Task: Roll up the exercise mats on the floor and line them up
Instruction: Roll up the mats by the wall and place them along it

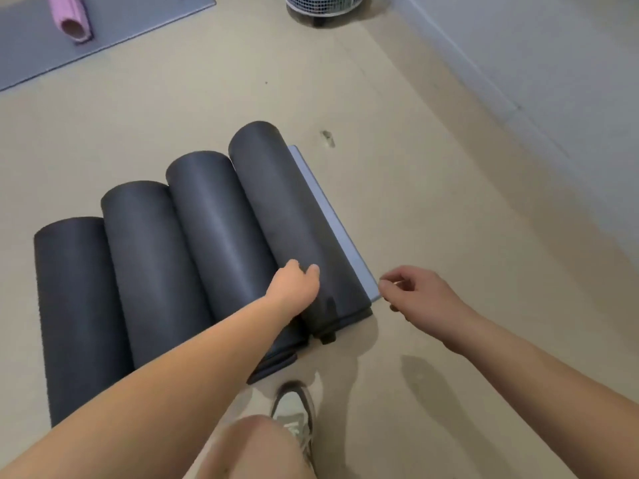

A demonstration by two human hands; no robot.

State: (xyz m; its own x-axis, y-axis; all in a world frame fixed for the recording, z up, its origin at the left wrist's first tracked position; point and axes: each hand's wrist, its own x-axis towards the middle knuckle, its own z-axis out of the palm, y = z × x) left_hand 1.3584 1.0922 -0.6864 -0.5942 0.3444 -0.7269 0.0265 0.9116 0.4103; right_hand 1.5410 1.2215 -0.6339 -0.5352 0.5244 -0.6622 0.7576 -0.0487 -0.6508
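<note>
We judge the job mostly done: four dark rolled mats (155, 254) lie side by side on the floor (432, 174), though the rightmost roll (283, 209) has a pale flap (332, 219) left to wind in. Our left hand (297, 281) rests on that roll, fingers hidden, grip unclear. Our right hand (415, 292) hangs loosely curled and empty beside the flap's corner. A flat grey mat (145, 25) under a pink roll (69, 15), both cropped, remains.

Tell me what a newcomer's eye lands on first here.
Four dark rolled mats lie side by side mid-floor, the left hand resting on the rightmost roll and the right hand beside its loose pale edge. Far top left, a pink roll sits on a flat grey mat.
</note>
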